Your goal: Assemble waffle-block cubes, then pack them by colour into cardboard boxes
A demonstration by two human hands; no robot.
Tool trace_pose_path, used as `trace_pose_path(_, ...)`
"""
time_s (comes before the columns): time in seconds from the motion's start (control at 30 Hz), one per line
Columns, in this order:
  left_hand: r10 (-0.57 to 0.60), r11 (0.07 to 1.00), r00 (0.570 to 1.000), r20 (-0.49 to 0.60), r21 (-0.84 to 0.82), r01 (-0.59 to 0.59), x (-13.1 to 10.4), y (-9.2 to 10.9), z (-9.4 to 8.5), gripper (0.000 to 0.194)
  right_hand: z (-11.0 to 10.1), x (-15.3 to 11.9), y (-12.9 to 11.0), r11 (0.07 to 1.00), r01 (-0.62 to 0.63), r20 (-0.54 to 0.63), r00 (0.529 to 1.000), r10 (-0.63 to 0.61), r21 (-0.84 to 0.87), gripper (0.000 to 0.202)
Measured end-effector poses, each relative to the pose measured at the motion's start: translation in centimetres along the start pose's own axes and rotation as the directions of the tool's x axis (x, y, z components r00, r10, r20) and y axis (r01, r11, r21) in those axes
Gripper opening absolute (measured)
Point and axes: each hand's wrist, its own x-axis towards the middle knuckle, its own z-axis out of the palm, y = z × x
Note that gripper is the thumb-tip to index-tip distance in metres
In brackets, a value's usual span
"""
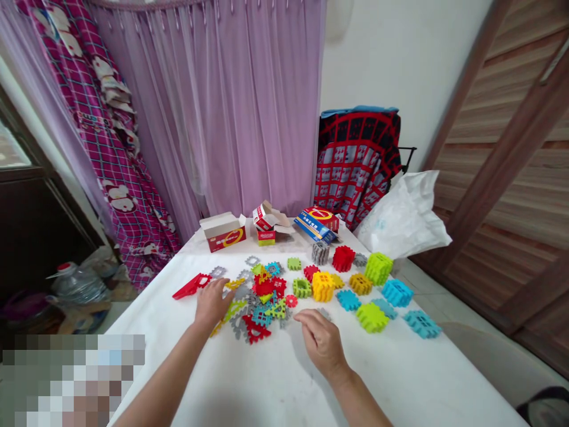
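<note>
My left hand [214, 303] is over the left side of a loose pile of flat, notched plastic building pieces, its fingers apart. Beside its fingertips lie a yellow piece [235, 284] and a red piece [195, 286]. My right hand [320, 339] is curled closed just right of the pile, near a small red round piece [291, 301]. The inside of its grip is hidden from view. In the pile, red pieces [256, 330], a blue piece [262, 315], and grey and green ones overlap. A grey piece [324, 313] shows partly behind my right hand.
Right of the pile stand several assembled blocks, including a yellow one [323, 287], a red one [344, 258] and a blue one [398, 293]. Opened cardboard boxes [227, 239] line the far edge of the white table [249, 385]. A white plastic bag [402, 216] bulges at the right edge.
</note>
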Motion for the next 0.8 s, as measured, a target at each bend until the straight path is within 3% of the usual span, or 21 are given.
trace_pose_path(0.13,-0.006,0.997,0.99,0.138,0.082,-0.006,1.9,1.3,0.1,0.04,-0.1,-0.4,0.3,1.0,0.017,0.019,1.0,-0.017,-0.007,0.036)
trace_pose_path(0.23,-0.052,0.99,0.976,0.212,0.142,0.022,2.8,1.1,-0.3,0.034,-0.1,-0.4,0.9,0.999,0.052,-0.016,0.999,-0.052,-0.003,0.035)
trace_pose_path(0.4,-0.124,0.972,0.969,0.213,0.223,0.075,3.3,0.4,-1.8,0.035,-0.2,-0.4,1.7,0.994,0.111,-0.073,0.991,-0.111,-0.01,0.033)
trace_pose_path(0.53,0.028,0.989,0.968,0.248,0.132,-0.062,2.6,2.8,-1.8,0.04,-0.3,-0.3,1.7,0.993,0.114,-0.066,0.991,-0.114,-0.007,0.033)
trace_pose_path(0.63,0.196,0.978,0.931,0.307,0.008,-0.209,1.9,5.8,-0.9,0.042,-0.4,-0.2,1.6,0.995,0.1,-0.059,0.993,-0.1,-0.008,0.033)
trace_pose_path(0.8,0.243,0.97,0.896,0.373,-0.126,-0.21,2.0,8.1,-0.1,0.03,-0.6,-0.2,1.7,0.997,0.072,-0.075,0.994,-0.073,-0.02,0.033)
